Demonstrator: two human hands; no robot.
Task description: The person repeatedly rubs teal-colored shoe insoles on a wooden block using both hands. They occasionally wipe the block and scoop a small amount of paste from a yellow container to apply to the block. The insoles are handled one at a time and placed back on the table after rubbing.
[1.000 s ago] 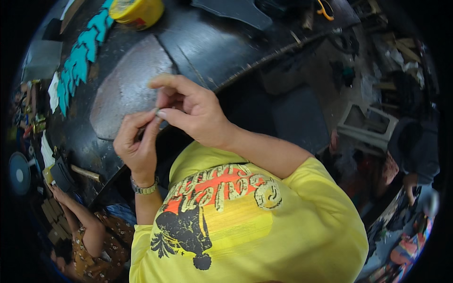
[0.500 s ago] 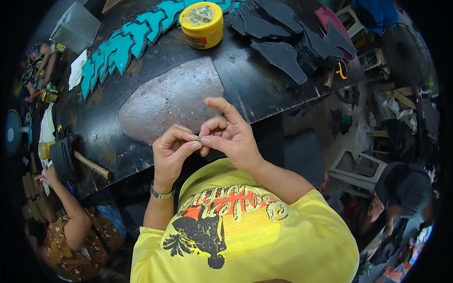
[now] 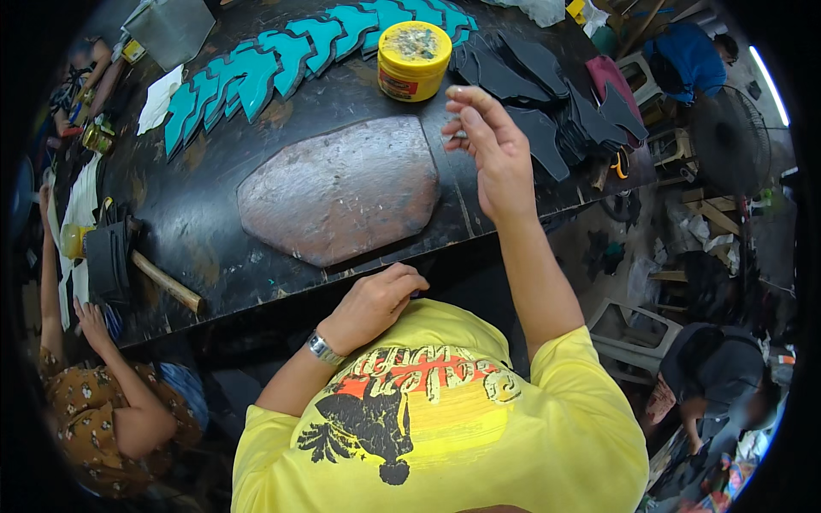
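Note:
My right hand point(image 3: 496, 154) is raised over the table's near edge, just right of the yellow tub point(image 3: 414, 64). Its fingers are loosely bent and apart, and nothing shows between them. Low against the yellow shirt lies my left hand point(image 3: 372, 303), fingers curled inward. A small dark bit shows by its fingertips, too little to name. Between my hands and the tub, a worn brown slab point(image 3: 342, 192) with angled corners lies on the black table point(image 3: 192, 222). The tub's lid is stained and crusted.
Teal cut pieces point(image 3: 278, 64) overlap in a row along the far left. Black cut pieces point(image 3: 513, 73) are piled at the far right, with orange-handled scissors point(image 3: 620, 162) near them. A wooden-handled tool point(image 3: 167, 282) lies left. Another person's hand point(image 3: 92, 325) is at the left table edge.
My hands were together, pinching a tiny greenish bit. They have parted: the right has risen forward and right toward the tub, the left has dropped to the shirt. The view has shifted.

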